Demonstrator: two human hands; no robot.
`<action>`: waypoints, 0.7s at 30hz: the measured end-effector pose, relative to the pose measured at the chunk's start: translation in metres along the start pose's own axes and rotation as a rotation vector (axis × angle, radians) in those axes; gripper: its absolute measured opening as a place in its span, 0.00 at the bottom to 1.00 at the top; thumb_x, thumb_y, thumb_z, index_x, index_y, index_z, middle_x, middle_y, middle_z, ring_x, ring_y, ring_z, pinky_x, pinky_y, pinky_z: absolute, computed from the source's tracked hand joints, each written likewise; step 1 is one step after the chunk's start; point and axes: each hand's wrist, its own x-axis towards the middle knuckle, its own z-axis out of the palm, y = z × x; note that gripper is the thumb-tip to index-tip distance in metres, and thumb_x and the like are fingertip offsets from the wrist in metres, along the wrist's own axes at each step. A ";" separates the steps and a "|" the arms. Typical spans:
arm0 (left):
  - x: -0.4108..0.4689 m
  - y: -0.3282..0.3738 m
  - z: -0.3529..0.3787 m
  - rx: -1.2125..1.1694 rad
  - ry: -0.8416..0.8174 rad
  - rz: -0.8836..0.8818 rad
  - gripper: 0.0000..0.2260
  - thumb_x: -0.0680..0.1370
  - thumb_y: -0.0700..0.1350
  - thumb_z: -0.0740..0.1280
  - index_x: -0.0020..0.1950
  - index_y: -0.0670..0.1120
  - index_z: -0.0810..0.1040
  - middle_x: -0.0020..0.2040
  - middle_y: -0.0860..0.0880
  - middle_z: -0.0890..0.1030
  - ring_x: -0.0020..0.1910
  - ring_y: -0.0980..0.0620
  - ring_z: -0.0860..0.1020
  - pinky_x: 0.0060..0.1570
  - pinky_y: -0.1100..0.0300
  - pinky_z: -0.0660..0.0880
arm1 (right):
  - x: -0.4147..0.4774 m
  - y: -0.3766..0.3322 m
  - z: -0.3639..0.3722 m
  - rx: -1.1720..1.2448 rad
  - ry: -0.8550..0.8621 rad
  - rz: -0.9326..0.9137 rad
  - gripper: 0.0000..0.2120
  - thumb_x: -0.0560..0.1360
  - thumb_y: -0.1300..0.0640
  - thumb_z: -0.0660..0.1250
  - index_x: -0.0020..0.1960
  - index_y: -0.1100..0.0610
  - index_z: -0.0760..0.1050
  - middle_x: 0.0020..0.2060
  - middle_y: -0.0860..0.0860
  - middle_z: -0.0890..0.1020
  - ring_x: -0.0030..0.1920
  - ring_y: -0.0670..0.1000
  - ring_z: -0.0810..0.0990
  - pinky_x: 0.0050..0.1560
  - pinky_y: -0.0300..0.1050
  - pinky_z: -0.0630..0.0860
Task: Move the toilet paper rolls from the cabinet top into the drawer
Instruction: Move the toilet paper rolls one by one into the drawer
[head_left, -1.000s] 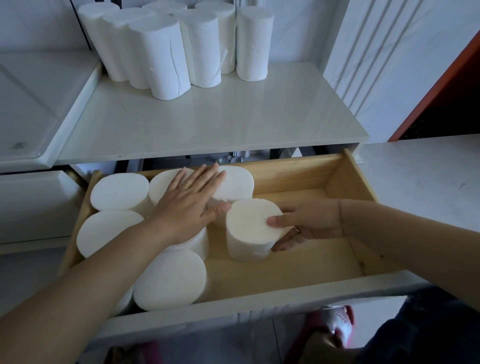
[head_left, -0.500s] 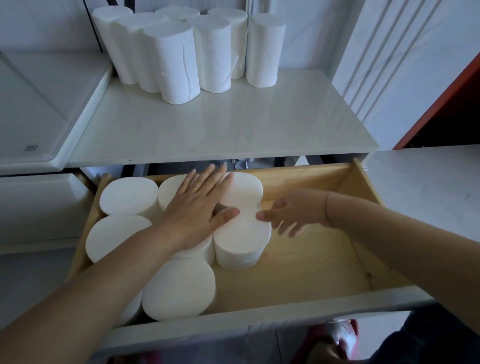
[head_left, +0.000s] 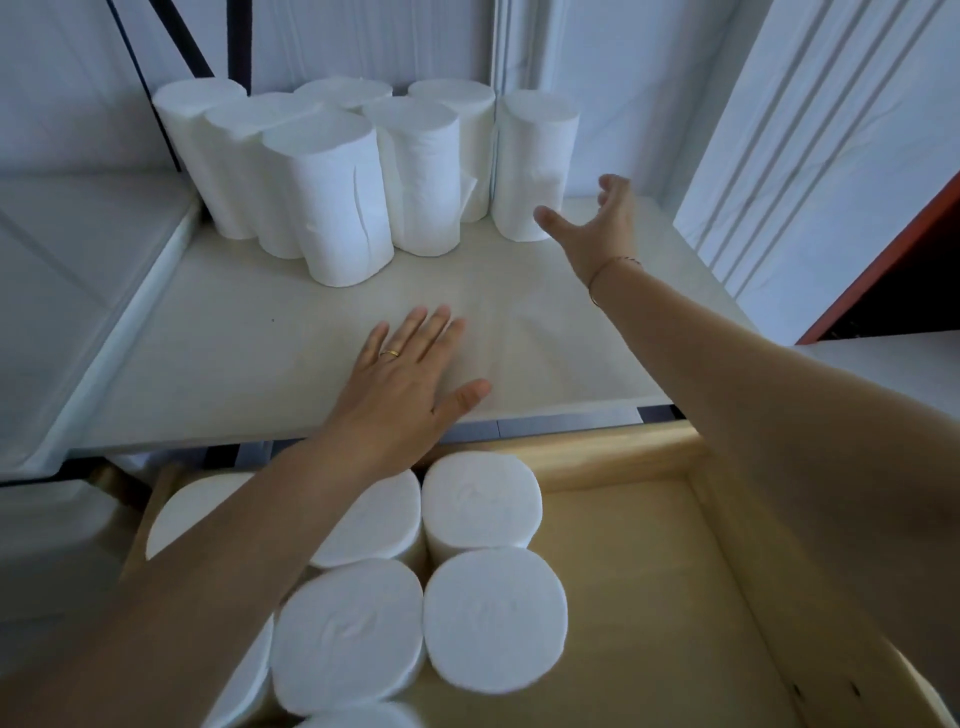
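Observation:
Several white toilet paper rolls (head_left: 332, 197) stand upright in a cluster at the back of the white cabinet top (head_left: 234, 353). The rightmost roll (head_left: 535, 161) stands slightly apart. My right hand (head_left: 597, 223) is open beside its lower right, fingers spread, not touching it. My left hand (head_left: 410, 379) hovers flat and open over the front of the cabinet top, holding nothing. Below, the open wooden drawer (head_left: 649, 597) holds several rolls (head_left: 483, 618) standing on end in its left half, partly hidden by my left forearm.
A white wall panel (head_left: 831, 156) rises right of the cabinet top, with an orange-edged dark opening (head_left: 909, 280) beyond it. A lower white surface (head_left: 62, 291) adjoins on the left. The drawer's right half shows bare wood.
Both hands have left the rolls in the drawer and risen to the cabinet top. My right hand has reached toward the rightmost roll. The view has tilted up and moved closer.

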 end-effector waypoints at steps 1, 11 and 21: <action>0.006 -0.002 0.001 -0.007 0.000 -0.009 0.36 0.71 0.69 0.37 0.76 0.53 0.44 0.78 0.54 0.44 0.75 0.57 0.40 0.72 0.54 0.37 | 0.009 0.001 0.007 0.002 0.006 0.001 0.41 0.69 0.46 0.74 0.74 0.58 0.57 0.71 0.53 0.65 0.72 0.51 0.64 0.71 0.46 0.63; 0.019 -0.006 0.010 0.032 -0.029 -0.004 0.37 0.69 0.69 0.32 0.76 0.55 0.44 0.78 0.55 0.44 0.75 0.57 0.42 0.73 0.53 0.39 | 0.060 -0.019 0.060 0.111 0.115 0.031 0.38 0.63 0.46 0.74 0.67 0.56 0.62 0.59 0.50 0.73 0.58 0.53 0.75 0.55 0.47 0.74; 0.008 -0.003 0.004 0.023 -0.045 0.004 0.36 0.72 0.68 0.35 0.76 0.54 0.47 0.78 0.54 0.46 0.75 0.57 0.43 0.73 0.55 0.39 | 0.020 -0.012 0.021 0.070 0.047 -0.029 0.28 0.62 0.45 0.73 0.57 0.55 0.68 0.43 0.42 0.76 0.45 0.47 0.78 0.42 0.41 0.75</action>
